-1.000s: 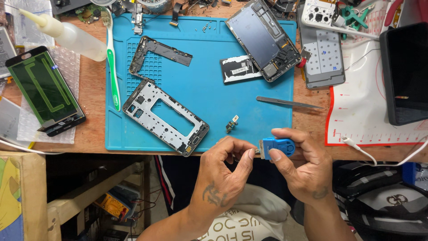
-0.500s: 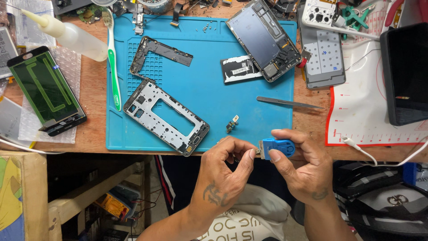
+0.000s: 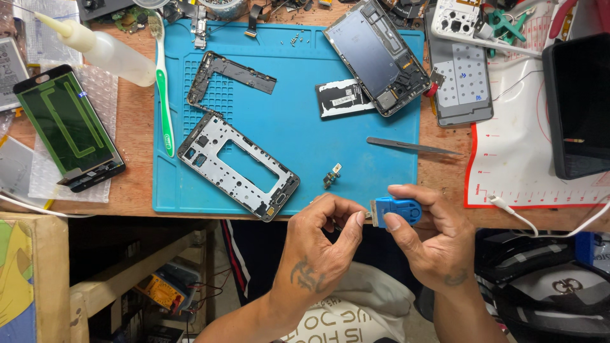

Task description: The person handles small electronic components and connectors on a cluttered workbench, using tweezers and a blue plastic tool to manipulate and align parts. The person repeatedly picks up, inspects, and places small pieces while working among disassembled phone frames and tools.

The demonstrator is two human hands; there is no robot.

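Cluttered with phone parts, a wooden bench carries a blue silicone work mat (image 3: 286,121), and both hands work just off its near edge. The right hand (image 3: 432,238) pinches a small blue scraper tool (image 3: 395,211) between thumb and fingers; its long axis runs left to right, the rounded blue body toward the right and the short metal edge pointing left at the left hand (image 3: 324,238). That hand's thumb and forefinger are closed together at the blade tip, though what they pinch is too small to tell. On the mat lie a silver phone midframe (image 3: 238,166), tweezers (image 3: 413,147) and a tiny loose component (image 3: 331,176).
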